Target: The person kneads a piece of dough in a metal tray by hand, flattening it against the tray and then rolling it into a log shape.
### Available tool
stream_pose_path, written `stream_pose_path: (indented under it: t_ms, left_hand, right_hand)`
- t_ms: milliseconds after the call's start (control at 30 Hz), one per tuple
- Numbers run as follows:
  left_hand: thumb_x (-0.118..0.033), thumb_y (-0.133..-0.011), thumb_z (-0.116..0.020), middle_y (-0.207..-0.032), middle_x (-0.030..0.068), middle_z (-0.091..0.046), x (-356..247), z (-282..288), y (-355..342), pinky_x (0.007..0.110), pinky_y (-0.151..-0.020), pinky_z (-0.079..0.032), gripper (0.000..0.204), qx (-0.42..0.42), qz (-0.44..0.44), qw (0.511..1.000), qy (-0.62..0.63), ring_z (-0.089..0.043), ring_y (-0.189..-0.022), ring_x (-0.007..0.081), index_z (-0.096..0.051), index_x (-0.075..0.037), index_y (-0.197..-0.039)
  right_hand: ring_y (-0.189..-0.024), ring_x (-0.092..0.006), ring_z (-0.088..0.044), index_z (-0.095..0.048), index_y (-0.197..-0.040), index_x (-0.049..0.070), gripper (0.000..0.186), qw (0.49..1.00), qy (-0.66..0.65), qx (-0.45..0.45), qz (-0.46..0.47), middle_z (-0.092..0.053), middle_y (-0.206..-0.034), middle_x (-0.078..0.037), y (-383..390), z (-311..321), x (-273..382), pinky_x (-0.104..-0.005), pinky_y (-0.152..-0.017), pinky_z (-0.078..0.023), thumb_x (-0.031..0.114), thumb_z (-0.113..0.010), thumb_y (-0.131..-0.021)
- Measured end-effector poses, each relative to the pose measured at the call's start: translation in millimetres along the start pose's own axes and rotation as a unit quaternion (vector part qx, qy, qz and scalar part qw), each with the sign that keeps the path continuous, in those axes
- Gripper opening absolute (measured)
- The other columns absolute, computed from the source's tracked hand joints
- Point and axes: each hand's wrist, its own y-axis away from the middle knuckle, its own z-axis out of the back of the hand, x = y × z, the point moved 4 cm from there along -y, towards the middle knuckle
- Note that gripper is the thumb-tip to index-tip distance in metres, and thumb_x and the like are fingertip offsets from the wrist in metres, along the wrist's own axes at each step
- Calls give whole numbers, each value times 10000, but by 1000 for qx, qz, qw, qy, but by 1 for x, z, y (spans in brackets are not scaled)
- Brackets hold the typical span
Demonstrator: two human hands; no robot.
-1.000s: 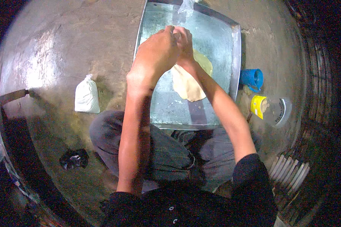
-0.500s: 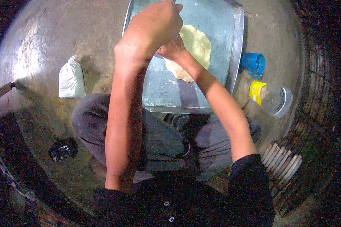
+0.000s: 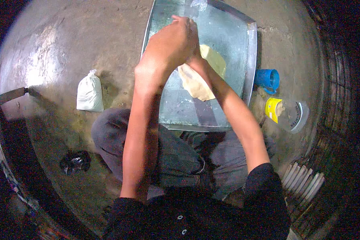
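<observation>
A pale, flattened round of dough (image 3: 197,86) lies on a metal tray (image 3: 180,116) in front of my crossed legs. Both of my hands meet above its upper left part and hide some of it. My left hand (image 3: 170,44) shows its back, its fingers curled in toward the right hand, one fingertip sticking out at the far side. Whatever is inside its grasp is hidden. My right hand (image 3: 195,52) presses against the left hand's right side. Its fingers are hidden behind the left hand.
A knotted bag of white powder (image 3: 90,93) stands left on the floor, above a crumpled black plastic bag (image 3: 75,162). Right of the tray are a blue mug (image 3: 268,79) and a clear packet with a yellow label (image 3: 273,109). Clear plastic (image 3: 199,4) lies at the tray's far end.
The view has shifted, so the tray and floor things appear lower and farther right. My right hand has come up closer against my left hand. The dough looks the same.
</observation>
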Motion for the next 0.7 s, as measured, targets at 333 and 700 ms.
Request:
stream_pose_path:
  t_ms: [333,700]
  left_hand:
    - [-226,-967,-486,-1025,278,-666,11,2,-1,527,-854,-500,330,-128,-81,988,18,-641,-974,450,-603,43,-1121]
    - [-179,-975,-480,-1197,266,-634,20,-7,-5,479,-940,-494,358,-74,-44,996,-4,-604,-1125,427,-548,-5,-1280]
  right_hand:
    - [-1180,-331,-483,-535,-1270,109,396,972,146,176,-46,-503,-1246,-122,75,32,42,-489,-998,-379,207,-618,-896]
    - [-1140,-403,-492,-623,-999,77,218,984,113,133,20,-539,-1099,-192,70,-25,56,-565,-988,-361,215,-645,-832]
